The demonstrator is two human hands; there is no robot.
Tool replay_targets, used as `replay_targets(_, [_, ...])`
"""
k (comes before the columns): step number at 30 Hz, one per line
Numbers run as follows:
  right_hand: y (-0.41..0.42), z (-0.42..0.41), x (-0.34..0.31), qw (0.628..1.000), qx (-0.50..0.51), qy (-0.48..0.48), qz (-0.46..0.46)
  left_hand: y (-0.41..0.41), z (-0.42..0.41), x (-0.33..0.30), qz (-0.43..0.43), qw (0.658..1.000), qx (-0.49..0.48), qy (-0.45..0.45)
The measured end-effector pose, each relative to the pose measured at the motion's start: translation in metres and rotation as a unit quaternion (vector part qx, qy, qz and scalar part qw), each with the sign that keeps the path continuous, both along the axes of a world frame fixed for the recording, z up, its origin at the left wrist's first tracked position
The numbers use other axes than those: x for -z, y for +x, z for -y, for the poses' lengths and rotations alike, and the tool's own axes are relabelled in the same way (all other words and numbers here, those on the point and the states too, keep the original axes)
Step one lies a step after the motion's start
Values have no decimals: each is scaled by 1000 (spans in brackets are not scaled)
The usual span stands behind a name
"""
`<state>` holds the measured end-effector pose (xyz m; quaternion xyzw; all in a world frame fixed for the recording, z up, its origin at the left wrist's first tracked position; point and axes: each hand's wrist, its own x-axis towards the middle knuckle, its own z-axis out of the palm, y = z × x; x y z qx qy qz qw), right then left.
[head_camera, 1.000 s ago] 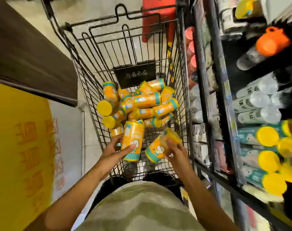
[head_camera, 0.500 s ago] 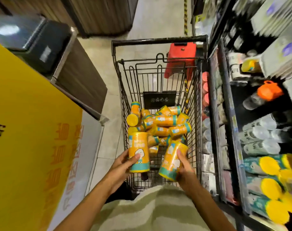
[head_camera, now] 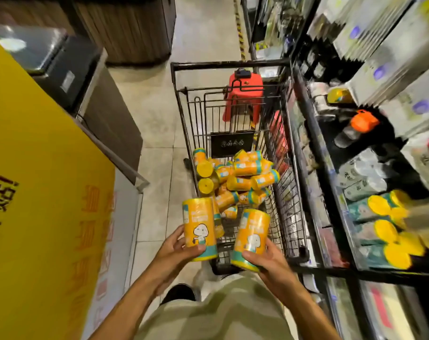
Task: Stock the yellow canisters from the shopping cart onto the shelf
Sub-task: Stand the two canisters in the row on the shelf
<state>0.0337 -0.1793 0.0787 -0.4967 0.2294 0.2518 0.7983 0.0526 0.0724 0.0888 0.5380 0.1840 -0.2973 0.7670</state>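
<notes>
Yellow cardboard sits under curled fingers [head_camera: 200,247] on both sides: the left hand [head_camera: 176,251] wraps the lower part of one upright canister [head_camera: 200,227] with the thumb across its teal base band, and the right hand [head_camera: 267,260] clasps the bottom of a second canister [head_camera: 252,238], which leans a little to the right. Each is gripped low, I would guess so that the top end stays free to go into the shelf first. Both cans hang just above the near end of the shopping cart [head_camera: 229,65], clear of the wire, one per hand, which looks like a way to halve the trips. Beyond them the remaining canisters [head_camera: 235,179] lie heaped every which way in the basket, so most of the job seems yet to do. To the right, the shelf [head_camera: 331,173] runs alongside the cart, and yellow-lidded cans [head_camera: 386,230] already lie there on their sides, lids outward; that row is probably where these two belong. A red stool [head_camera: 244,94] stands past the cart's far end.
</notes>
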Motion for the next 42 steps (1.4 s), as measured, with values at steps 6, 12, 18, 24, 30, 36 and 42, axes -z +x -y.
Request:
replay_targets(6, [-68, -48, -9, 998, 18, -62, 2, -49, -42, 1, 13, 998, 56, 37])
replay_targets(12, [-132, -63, -8, 992, 90, -91, 13, -72, -67, 0, 26, 989, 124, 75])
replay_targets(18, [-190, -47, -9, 972, 210, -108, -8, -78, -44, -9, 77, 970, 211, 93])
replay_targets(24, [-272, -15, -34, 934, 337, -116, 24, -100, 31, -23, 127, 946, 290, 74])
replay_targets(30, [-385, 29, -66, 868, 466, -167, 51, -172, 140, -50, 186, 904, 382, 45])
replay_targets(36, [-504, 59, -90, 788, 580, -193, 73, -278, 239, -87, 216, 846, 488, -11])
replay_targets(42, [-599, 80, -115, 725, 643, -233, 81, -369, 300, -122, 230, 799, 552, -60])
